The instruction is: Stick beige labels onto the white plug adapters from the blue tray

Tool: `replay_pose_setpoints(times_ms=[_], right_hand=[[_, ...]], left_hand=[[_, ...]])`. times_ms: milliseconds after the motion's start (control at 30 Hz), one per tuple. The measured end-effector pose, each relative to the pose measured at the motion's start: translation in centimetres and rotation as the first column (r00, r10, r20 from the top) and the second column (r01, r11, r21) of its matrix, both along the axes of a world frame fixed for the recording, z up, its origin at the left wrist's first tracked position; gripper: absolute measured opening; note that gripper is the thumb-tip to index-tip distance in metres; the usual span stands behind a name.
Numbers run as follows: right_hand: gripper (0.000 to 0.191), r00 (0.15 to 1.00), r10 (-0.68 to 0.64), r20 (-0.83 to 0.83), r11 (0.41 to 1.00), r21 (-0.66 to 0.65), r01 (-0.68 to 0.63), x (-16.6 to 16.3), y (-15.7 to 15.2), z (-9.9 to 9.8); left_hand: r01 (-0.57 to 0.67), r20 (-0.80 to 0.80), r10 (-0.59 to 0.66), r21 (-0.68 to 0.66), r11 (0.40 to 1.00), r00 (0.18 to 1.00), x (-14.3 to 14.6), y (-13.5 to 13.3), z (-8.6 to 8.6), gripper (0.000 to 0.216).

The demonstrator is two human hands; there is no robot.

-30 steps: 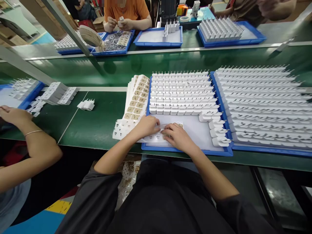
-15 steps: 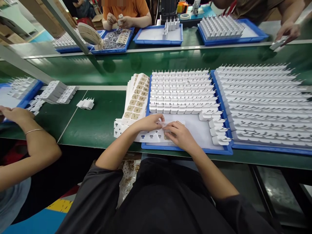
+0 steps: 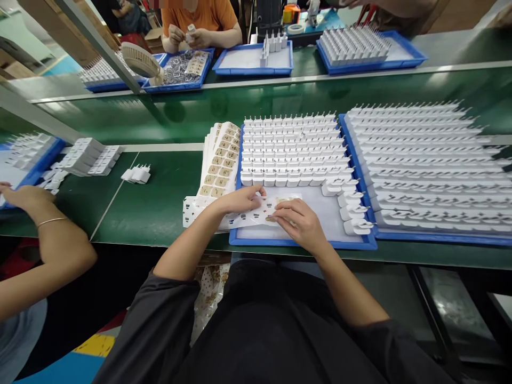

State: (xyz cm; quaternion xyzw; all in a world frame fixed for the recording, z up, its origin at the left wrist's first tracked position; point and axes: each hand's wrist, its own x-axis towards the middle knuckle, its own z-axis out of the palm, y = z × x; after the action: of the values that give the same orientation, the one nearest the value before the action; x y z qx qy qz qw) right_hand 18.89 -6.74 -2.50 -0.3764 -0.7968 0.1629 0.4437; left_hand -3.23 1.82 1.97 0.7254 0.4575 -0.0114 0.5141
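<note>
My left hand [image 3: 240,201] presses flat on a white label sheet [image 3: 248,216] that lies across the near left rim of a blue tray [image 3: 304,244]. My right hand [image 3: 298,221] has its fingertips pinched at a small tan label on that sheet. Rows of white plug adapters [image 3: 294,149] fill the far part of the tray, and a few more lie along its right side [image 3: 352,213]. A fanned stack of sheets with tan labels [image 3: 220,160] rests just left of the tray.
A second blue tray [image 3: 432,160] packed with adapters sits on the right. A green conveyor belt [image 3: 160,114] runs behind. A co-worker's arm [image 3: 44,234] is at the left near loose adapters [image 3: 136,174]. Across the belt, another person in orange works over blue trays [image 3: 252,58].
My left hand has opened and slid slightly away along the sheet; my right hand has shifted a little toward me on the label. The view has drifted slightly.
</note>
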Motion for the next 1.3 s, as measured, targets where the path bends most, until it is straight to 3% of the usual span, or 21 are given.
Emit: replay_pose_setpoints(times_ms=[100,233,333,400,467,567,633,733,867,1000,1100,1200,1300], right_hand=[[0.008,0.99,0.011,-0.144,0.995,-0.098,-0.025,1.8,-1.9,0.2],[0.008,0.979,-0.047,-0.2,0.979,-0.204,0.006,4.4,-4.8,0.3],[0.009,0.975,-0.072,-0.211,0.974,-0.226,0.023,5.8,-6.4,0.4],[0.01,0.973,-0.066,-0.219,0.971,-0.239,0.012,6.6,-7.3,0.4],[0.011,0.97,-0.057,-0.238,0.965,-0.261,-0.007,7.2,-8.0,0.4],[0.013,0.955,-0.046,-0.294,0.958,-0.282,-0.041,8.2,-9.0,0.4],[0.013,0.945,-0.049,-0.322,0.957,-0.287,-0.048,8.9,-9.8,0.5],[0.014,0.937,-0.095,-0.335,0.952,-0.305,-0.013,10.2,-10.9,0.6],[0.013,0.911,-0.217,-0.35,0.935,-0.342,0.091,12.0,-12.4,0.2],[0.01,0.871,-0.319,-0.375,0.909,-0.381,0.169,13.2,-13.0,-0.7],[0.007,0.847,-0.332,-0.415,0.902,-0.402,0.156,13.3,-12.6,-1.2],[0.004,0.831,-0.313,-0.461,0.904,-0.413,0.112,12.5,-11.8,-1.3],[0.006,0.8,-0.261,-0.541,0.915,-0.402,0.026,10.9,-10.9,-0.9]], left_hand=[[0.103,-0.143,-0.085,0.128,0.986,0.986,-0.1,-0.1,-0.3,0.033],[0.243,-0.278,-0.185,0.193,0.951,0.943,-0.6,-0.9,-0.2,0.036],[0.254,-0.336,-0.134,0.346,0.903,0.932,-0.2,-1.7,0.4,0.033],[0.236,-0.314,-0.075,0.515,0.824,0.947,1.3,-2.4,1.1,0.032],[0.232,-0.227,-0.11,0.633,0.738,0.968,3.8,-3.1,1.7,0.031],[0.303,-0.08,-0.359,0.721,0.623,0.93,9.4,-3.9,1.8,0.032],[0.366,-0.067,-0.521,0.787,0.496,0.851,13.4,-4.3,1.2,0.037],[0.387,-0.127,-0.591,0.857,0.339,0.797,18.0,-4.7,-0.3,0.046],[0.382,-0.166,-0.578,0.883,0.274,0.799,20.1,-5.5,-1.7,0.041],[0.412,-0.179,-0.548,0.846,0.338,0.817,19.6,-6.5,-2.0,0.022],[0.471,-0.202,-0.526,0.76,0.448,0.826,18.8,-6.9,-2.1,0.019],[0.392,-0.072,-0.449,0.622,0.678,0.891,17.1,-7.0,-1.8,0.024],[0.117,0.27,-0.22,0.352,0.929,0.937,14.0,-7.2,-1.2,0.041]])
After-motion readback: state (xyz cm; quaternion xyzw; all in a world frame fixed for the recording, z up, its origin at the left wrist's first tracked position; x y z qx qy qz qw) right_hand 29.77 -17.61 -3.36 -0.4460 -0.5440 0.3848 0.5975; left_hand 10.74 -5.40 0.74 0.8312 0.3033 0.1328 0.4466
